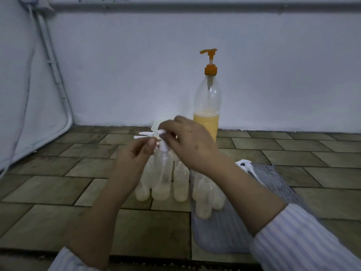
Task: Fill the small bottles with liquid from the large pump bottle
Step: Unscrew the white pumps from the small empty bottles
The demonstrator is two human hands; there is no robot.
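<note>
- On the tiled floor [58, 184], against the pale wall [136, 75], the large pump bottle [207, 106] stood upright, its orange pump head [210, 59] raised and yellow liquid filling only its lower part.
- In front of it stood a cluster of small bottles [180, 182], clear, each with a little pale liquid at the bottom; some stood on the floor, others on a grey mat [224, 231] to the right.
- The right hand [191, 145] was curled round a white spray cap [163, 142] at the top of one small bottle [163, 173], pinching it between thumb and fingers.
- The left hand [134, 155] was raised just beside that cap, fingers bent and thumb near the neck; whether it actually held the bottle or the cap could not be told through the motion blur.
- White nozzle tips [143, 134] stuck out leftward between the two hands.
- Another white cap [245, 165] lay at the mat's far edge.
- Both forearms wore striped sleeves [302, 241].
</note>
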